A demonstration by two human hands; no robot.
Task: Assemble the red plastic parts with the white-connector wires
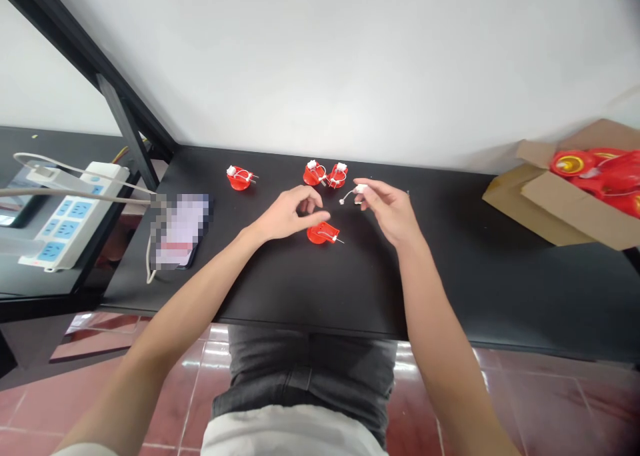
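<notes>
My left hand (287,214) hovers over the black table (280,283), fingers curled, thumb and fingertips touching the edge of a small red plastic part (323,233) with white wire on it. My right hand (387,206) is raised just right of it, pinching a small white connector with a short wire (354,193). Two more red parts (325,174) sit side by side behind my hands, and another red part (239,177) lies farther left.
A phone (183,231) with a cable lies at the table's left. A white power strip (70,215) rests on the neighbouring desk at left. An open cardboard box (550,199) with red and yellow parts stands at the right. A white wall backs the table.
</notes>
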